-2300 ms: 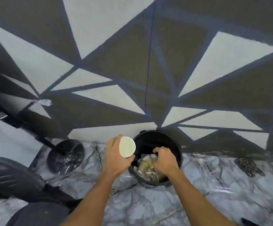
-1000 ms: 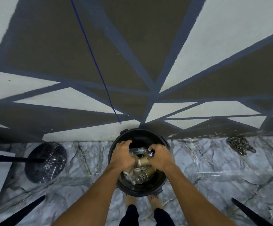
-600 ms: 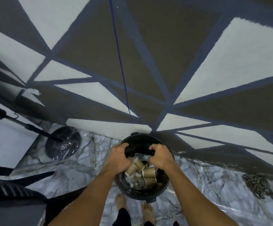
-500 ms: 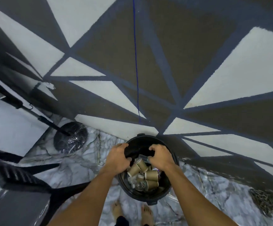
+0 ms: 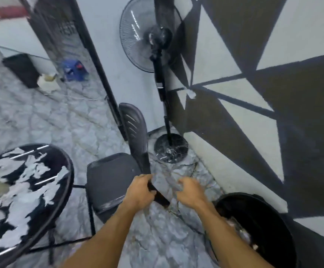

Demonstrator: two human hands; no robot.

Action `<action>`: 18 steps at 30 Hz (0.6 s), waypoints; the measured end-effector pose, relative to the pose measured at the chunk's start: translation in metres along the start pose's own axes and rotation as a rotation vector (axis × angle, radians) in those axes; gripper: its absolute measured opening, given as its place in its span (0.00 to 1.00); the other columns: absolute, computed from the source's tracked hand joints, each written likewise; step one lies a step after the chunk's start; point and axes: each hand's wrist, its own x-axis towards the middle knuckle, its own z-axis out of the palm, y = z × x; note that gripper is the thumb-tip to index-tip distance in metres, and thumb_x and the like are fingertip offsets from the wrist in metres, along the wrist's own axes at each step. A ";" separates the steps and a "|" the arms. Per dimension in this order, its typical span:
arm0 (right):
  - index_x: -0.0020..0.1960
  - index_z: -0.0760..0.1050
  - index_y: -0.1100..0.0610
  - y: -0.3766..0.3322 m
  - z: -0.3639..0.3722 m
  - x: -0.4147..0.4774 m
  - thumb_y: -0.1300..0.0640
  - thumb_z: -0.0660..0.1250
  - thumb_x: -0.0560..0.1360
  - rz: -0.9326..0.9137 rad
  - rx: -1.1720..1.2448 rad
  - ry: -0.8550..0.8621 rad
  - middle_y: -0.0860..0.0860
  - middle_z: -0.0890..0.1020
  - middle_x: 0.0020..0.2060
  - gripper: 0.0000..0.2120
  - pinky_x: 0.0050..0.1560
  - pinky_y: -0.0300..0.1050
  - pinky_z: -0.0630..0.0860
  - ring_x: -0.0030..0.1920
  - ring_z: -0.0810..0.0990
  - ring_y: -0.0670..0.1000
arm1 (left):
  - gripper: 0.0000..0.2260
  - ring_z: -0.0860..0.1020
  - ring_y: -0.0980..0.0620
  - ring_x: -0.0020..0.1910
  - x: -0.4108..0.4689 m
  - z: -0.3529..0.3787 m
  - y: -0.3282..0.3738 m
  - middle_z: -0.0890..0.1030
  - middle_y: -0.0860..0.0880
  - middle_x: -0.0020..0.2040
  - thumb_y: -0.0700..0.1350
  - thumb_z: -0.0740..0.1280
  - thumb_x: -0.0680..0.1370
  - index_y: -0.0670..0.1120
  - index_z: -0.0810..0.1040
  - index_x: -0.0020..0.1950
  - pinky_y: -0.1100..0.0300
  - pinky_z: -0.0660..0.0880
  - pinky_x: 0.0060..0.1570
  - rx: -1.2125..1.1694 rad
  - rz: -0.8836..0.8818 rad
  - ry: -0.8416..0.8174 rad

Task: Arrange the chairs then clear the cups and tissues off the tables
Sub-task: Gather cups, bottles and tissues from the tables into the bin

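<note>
A black chair stands in front of me, its backrest turned edge-on towards me. My left hand grips the near edge of that backrest. My right hand hovers just right of the backrest with loosely curled fingers, holding nothing. The black bin with the thrown-away cups stands at the lower right, by my right forearm; its contents are mostly in shadow. A round black table with a white marbled pattern is at the left, and something pale green lies blurred at its far left edge.
A black standing fan rises behind the chair, its round base on the marble floor by the patterned wall. A dark door frame stands at the left, with a blue object and a dark box on the floor beyond.
Both hands have come out of the bin. My view has swung left to the chair, table and fan, and my left hand has taken hold of the chair's backrest.
</note>
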 end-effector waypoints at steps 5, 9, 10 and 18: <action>0.61 0.78 0.51 -0.125 0.079 0.015 0.53 0.69 0.71 -0.187 -0.119 -0.076 0.52 0.80 0.59 0.18 0.57 0.46 0.75 0.62 0.77 0.55 | 0.27 0.70 0.46 0.69 -0.038 -0.060 -0.111 0.73 0.47 0.69 0.47 0.71 0.76 0.45 0.71 0.73 0.55 0.68 0.68 -0.072 -0.142 0.112; 0.67 0.75 0.51 -0.208 0.135 0.020 0.51 0.70 0.73 -0.336 -0.158 -0.171 0.50 0.77 0.63 0.23 0.62 0.46 0.73 0.65 0.74 0.53 | 0.26 0.72 0.46 0.68 -0.071 -0.103 -0.189 0.74 0.47 0.67 0.45 0.71 0.73 0.44 0.73 0.71 0.56 0.68 0.68 -0.121 -0.253 0.208; 0.67 0.75 0.51 -0.228 0.147 0.018 0.52 0.70 0.73 -0.368 -0.167 -0.196 0.49 0.76 0.63 0.22 0.62 0.46 0.73 0.65 0.74 0.52 | 0.25 0.73 0.47 0.67 -0.080 -0.113 -0.206 0.76 0.47 0.66 0.46 0.72 0.72 0.45 0.75 0.69 0.55 0.69 0.67 -0.141 -0.284 0.234; 0.54 0.80 0.56 -0.347 0.230 0.017 0.61 0.66 0.71 -0.588 -0.244 -0.334 0.52 0.80 0.52 0.12 0.55 0.51 0.78 0.55 0.79 0.55 | 0.24 0.75 0.50 0.62 -0.129 -0.147 -0.319 0.78 0.51 0.60 0.48 0.70 0.70 0.51 0.77 0.66 0.54 0.74 0.63 -0.231 -0.539 0.402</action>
